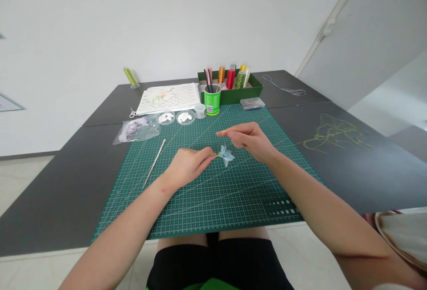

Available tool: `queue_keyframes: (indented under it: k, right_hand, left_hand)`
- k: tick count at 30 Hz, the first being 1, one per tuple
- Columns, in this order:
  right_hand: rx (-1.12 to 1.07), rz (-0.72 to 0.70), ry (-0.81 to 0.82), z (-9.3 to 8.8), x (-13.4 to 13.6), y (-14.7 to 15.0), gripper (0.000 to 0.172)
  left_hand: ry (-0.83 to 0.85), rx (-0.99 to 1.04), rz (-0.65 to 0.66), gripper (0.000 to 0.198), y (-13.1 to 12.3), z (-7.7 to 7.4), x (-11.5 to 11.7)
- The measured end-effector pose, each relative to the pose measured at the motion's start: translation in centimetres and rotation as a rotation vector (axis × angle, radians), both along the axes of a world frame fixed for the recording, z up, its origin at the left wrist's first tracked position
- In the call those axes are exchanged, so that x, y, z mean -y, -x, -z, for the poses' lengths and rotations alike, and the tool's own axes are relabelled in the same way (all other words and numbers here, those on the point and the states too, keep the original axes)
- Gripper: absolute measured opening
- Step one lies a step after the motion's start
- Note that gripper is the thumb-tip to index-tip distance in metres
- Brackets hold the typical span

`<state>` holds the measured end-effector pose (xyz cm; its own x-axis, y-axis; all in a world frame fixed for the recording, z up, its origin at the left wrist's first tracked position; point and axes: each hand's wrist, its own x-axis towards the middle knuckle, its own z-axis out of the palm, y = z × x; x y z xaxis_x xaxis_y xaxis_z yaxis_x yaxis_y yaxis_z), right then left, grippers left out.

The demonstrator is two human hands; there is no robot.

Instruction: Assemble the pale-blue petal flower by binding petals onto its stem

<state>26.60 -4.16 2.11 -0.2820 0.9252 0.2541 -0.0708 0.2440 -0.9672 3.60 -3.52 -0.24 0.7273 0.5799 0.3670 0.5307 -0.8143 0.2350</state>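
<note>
My left hand [191,165] is closed, its thumb and fingers pinching the short yellow-green stem of a pale blue artificial flower [227,155]. The flower's petals point right, just above the green cutting mat [200,210]. Higher and to the right is my right hand [250,139], apart from the flower. Its index finger reaches left with the thumb pressed close to it and the other fingers curled; whatever is in that pinch is too small to make out. Metal tweezers [154,164] lie on the mat left of my left hand.
Behind the mat stand a green can of tools [212,104], a green box [230,98] of thread spools, and dishes of white pieces [186,117]. A plastic bag [138,130] and scissors [132,113] lie left. Tangled green thread [333,134] lies right, near a clear case [252,103].
</note>
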Motion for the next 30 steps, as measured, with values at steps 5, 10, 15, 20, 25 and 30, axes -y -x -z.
queue_keyframes:
  k: [5, 10, 15, 20, 25, 30]
  right_hand:
    - [0.044, 0.097, 0.1, 0.3, -0.3, 0.5, 0.034]
    - [0.126, 0.064, 0.192, 0.7, -1.0, 0.2, 0.039]
    - [0.221, -0.039, 0.266, 1.5, -1.7, -0.1, 0.037]
    - [0.332, -0.187, 0.204, 1.4, -1.1, 0.2, 0.04]
    - [0.396, -0.243, 0.135, 0.8, -0.4, 0.5, 0.043]
    - [0.334, -0.206, 0.132, 0.8, -0.3, 0.7, 0.039]
  left_hand:
    - [-0.056, 0.011, 0.074, 0.026, -0.2, -0.2, 0.3]
    - [-0.126, 0.076, 0.081, 0.025, -0.2, -0.5, 0.8]
    - [-0.172, 0.167, -0.037, 0.024, 0.2, -0.6, 0.8]
    - [-0.199, 0.241, -0.256, 0.022, 0.4, -0.5, 0.4]
    - [-0.185, 0.237, -0.391, 0.019, 0.0, -0.7, 0.5]
    - [-0.003, 0.313, -0.429, 0.018, -0.2, -1.2, 0.6]
